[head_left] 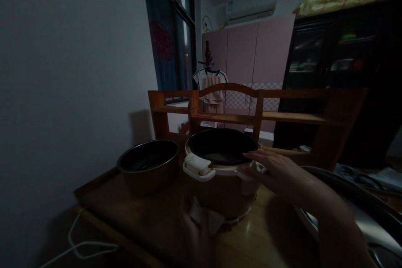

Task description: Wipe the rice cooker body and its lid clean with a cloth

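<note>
A rice cooker body (220,192) with a white rim and dark inside stands on the wooden desk, its lid off. My right hand (266,165) is closed on its right rim at the side handle, fingers over the top edge and thumb below. In front of the cooker's lower side, my left hand (197,228) holds a white cloth or tissue (213,220) between thumb and fingers; dim light and blur hide whether it presses on the wall. A dark inner pot (147,171) sits to the left of the cooker. A white latch (197,164) sticks out at the cooker's front.
At the right lies a large round lid-like thing (348,213) with a dark rim, partly behind my right forearm. A wooden shelf (226,118) rises along the desk's back edge. White cable (91,243) loops off the left front edge, near the wall (78,71).
</note>
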A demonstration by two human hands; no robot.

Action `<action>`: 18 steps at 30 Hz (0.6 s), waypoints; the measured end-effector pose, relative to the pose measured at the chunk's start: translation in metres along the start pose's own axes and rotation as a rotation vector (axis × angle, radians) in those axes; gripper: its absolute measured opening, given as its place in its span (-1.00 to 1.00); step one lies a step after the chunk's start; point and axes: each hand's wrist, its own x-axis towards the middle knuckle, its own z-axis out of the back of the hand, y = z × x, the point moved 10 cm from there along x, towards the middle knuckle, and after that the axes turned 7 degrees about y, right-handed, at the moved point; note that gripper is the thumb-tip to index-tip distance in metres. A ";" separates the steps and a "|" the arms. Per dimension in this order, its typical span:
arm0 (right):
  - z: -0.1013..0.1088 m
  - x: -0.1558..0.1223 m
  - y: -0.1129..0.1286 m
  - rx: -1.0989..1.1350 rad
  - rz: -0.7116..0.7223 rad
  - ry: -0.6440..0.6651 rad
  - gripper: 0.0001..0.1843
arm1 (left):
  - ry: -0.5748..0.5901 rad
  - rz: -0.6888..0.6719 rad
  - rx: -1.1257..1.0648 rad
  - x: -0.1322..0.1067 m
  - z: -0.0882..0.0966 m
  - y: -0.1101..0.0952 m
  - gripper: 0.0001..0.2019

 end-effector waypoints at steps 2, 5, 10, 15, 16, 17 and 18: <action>0.000 -0.001 0.000 0.004 0.002 -0.008 -0.40 | -0.022 0.054 -0.054 0.006 0.001 0.014 -0.32; -0.001 0.000 -0.002 -0.003 -0.010 -0.007 -0.39 | -0.055 0.145 -0.055 0.015 0.008 0.033 -0.33; -0.002 0.001 -0.003 0.004 -0.005 0.000 -0.38 | 0.026 0.185 0.007 0.027 0.019 0.035 -0.40; 0.000 0.000 -0.001 0.010 0.013 -0.019 -0.40 | 0.068 0.222 -0.027 0.026 0.019 0.024 -0.40; 0.001 0.000 0.000 0.007 0.012 -0.024 -0.40 | 0.083 0.231 -0.047 0.025 0.016 0.023 -0.41; 0.001 0.000 -0.001 0.005 0.011 -0.028 -0.40 | 0.083 0.220 -0.064 0.024 0.014 0.019 -0.43; 0.000 0.000 -0.001 0.004 0.012 -0.029 -0.40 | 0.071 0.200 -0.078 0.023 0.014 0.016 -0.45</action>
